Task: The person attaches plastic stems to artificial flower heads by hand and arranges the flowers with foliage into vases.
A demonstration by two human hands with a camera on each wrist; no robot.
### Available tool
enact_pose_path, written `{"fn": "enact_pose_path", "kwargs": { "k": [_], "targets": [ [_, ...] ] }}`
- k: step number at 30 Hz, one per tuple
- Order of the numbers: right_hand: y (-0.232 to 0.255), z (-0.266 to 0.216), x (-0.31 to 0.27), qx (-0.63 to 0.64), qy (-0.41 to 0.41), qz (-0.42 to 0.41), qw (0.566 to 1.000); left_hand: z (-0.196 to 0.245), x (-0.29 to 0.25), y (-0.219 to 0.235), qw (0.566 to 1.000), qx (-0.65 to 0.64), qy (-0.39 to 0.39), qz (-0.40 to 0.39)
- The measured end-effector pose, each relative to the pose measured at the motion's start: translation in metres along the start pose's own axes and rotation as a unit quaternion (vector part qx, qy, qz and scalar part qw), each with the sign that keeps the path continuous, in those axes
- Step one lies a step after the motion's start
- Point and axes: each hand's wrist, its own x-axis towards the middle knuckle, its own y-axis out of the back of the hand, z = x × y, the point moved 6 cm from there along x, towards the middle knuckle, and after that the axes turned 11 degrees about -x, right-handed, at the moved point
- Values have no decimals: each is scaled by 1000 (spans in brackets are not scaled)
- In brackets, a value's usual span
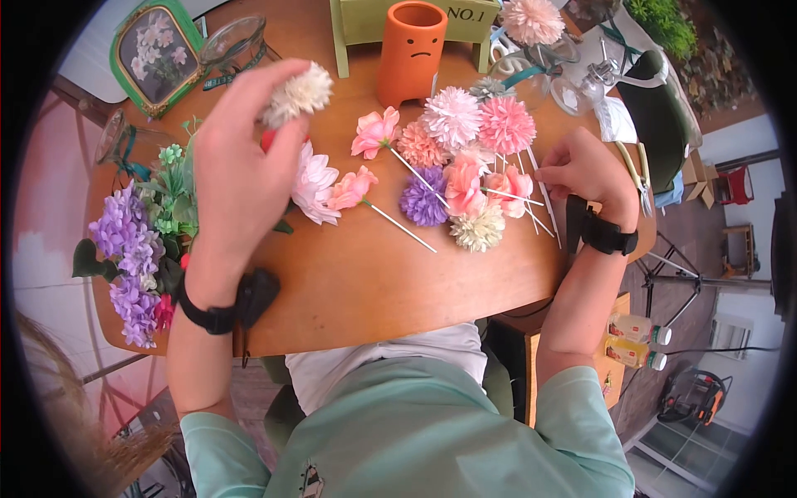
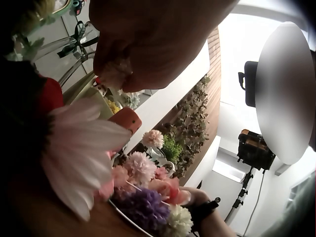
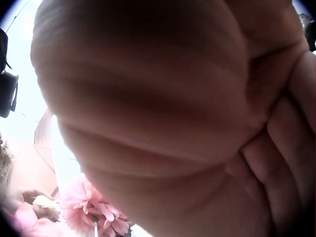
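Note:
In the head view the left hand (image 1: 245,153) pinches a cream pompom flower (image 1: 305,91) between thumb and fingers, above a pale pink daisy-like flower (image 1: 314,184). The right hand (image 1: 585,170) has curled fingers by the white stems of a flower cluster; whether it grips a stem is hard to tell. That cluster holds a hot-pink pompom (image 1: 507,124), a purple pompom (image 1: 424,197) and a cream pompom (image 1: 477,228). Two coral flowers with stems lie left of it, one of them (image 1: 375,133) higher. The palm (image 3: 148,108) fills the right wrist view.
An orange vase (image 1: 412,54) with a frown stands at the back before a green wooden stand (image 1: 365,25). Purple flowers (image 1: 129,241) and greenery lie at the left, near a green picture frame (image 1: 155,58) and glass vases. Pliers (image 1: 641,178) rest at the right edge.

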Motion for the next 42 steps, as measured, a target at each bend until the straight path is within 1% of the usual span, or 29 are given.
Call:
{"fn": "enact_pose_path", "kwargs": {
  "k": [1,2,4,5,6,9,11,13,15,16,17,21,22,24,25,27,30,34,36,40,42],
  "targets": [
    [2,-1,-3,5,-15,-2,1000,1,-8,-2,1000,-6,-2,-22],
    [3,-1,-5,10,-30,-4,999,1,-14,-3,1000,-7,1,-23],
    [4,2,-5,9,-44,-1,999,5,-24,-10,997,-13,-34,-64],
    [5,4,-6,14,-55,8,998,4,-26,-11,997,-26,-22,-68],
    [7,5,-7,19,-67,18,997,3,-26,-11,997,-27,-21,-68],
    [7,5,-6,6,-68,17,998,-2,-27,-10,997,-48,-20,-54],
    [7,9,-2,4,-67,13,998,-2,-28,-9,997,-47,-50,-38],
    [5,11,0,2,-62,7,998,-2,-28,-8,997,-44,-51,-39],
    [6,15,0,29,-65,15,997,-2,-30,-6,997,-40,-52,-39],
    [6,15,0,28,-64,14,997,-4,-31,-7,997,-48,-35,-49],
    [8,17,0,44,-67,28,996,-5,-31,-9,996,-57,-19,-61],
    [18,33,3,79,-62,71,992,-6,-32,-10,997,-44,-32,-56],
    [17,33,2,79,-63,71,992,-6,-31,-10,997,-44,-25,-57],
    [11,30,-3,77,-55,21,995,-6,-32,-11,997,-44,-19,-58],
    [12,27,-3,78,-55,22,995,-7,-32,-12,997,-40,-17,-62],
    [9,21,-3,2,-48,-9,999,-8,-32,-13,997,-38,-16,-66],
    [7,20,-2,24,-41,-3,999,-9,-33,-15,997,-42,-14,-65],
    [8,16,-5,10,-46,4,999,-9,-32,-13,997,-44,-22,-56],
    [6,21,-4,57,-44,-5,997,-9,-32,-13,997,-45,-25,-56],
    [6,29,-6,101,-36,-25,994,-10,-32,-12,997,-50,-21,-52],
    [12,29,-10,116,-43,23,992,-10,-32,-12,997,-52,-21,-51]
  ]
}}
